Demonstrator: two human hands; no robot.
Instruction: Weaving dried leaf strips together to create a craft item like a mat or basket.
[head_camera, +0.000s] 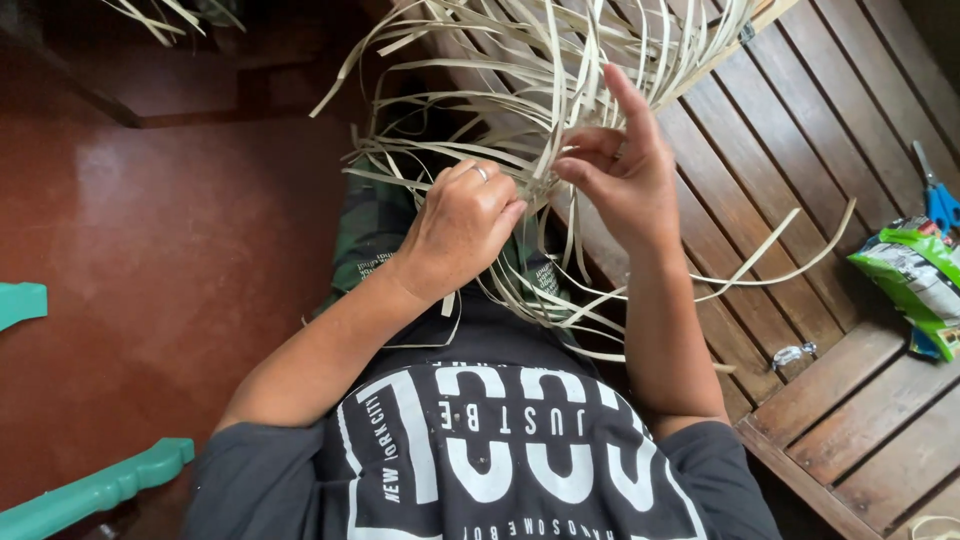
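Dark printed shirt (500, 450) lay closest, and above the lap the left hand (462, 228) and right hand (618, 170) each pinched pale weaving strips (530, 90); keeping crossings tight beside the wooden bench (800, 150) would have served best.

The bundle of woven strips (530, 130) sits over the person's lap, with the left hand (462, 228) just left of it and the right hand (620, 170) touching its right side. Right of the bundle runs the slatted bench (800, 180); the scissors (937, 195) and a snack bag (915, 275) lie on the bench's far right.
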